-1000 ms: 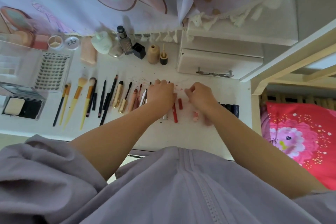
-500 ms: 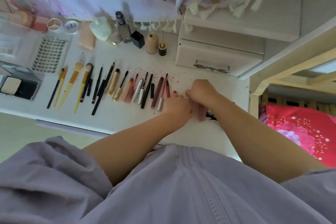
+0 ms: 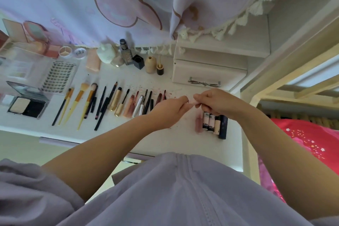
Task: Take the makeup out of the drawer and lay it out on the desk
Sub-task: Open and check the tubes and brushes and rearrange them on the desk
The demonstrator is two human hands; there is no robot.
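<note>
My left hand [image 3: 169, 111] and my right hand [image 3: 213, 102] are raised just above the white desk [image 3: 179, 141], both pinching one small pale pink lip product [image 3: 191, 103] between their fingertips. To the left lies a neat row of brushes, pencils and tubes [image 3: 110, 104]. Below my right hand, a group of small tubes [image 3: 213, 122] lies side by side. An open powder compact [image 3: 27, 104] and a tray of false lashes [image 3: 59, 77] sit at the far left. Bottles and jars [image 3: 126, 57] stand along the back.
A white drawer box with a metal handle [image 3: 205, 77] stands at the back right. A patterned curtain [image 3: 128, 2] hangs behind the desk. A pink cushion [image 3: 308, 143] lies right of the desk. Red crumbs and smears mark the desk near my hands.
Both hands have lifted off the desk and come together around the pale pink item. The tubes that my right hand covered now show.
</note>
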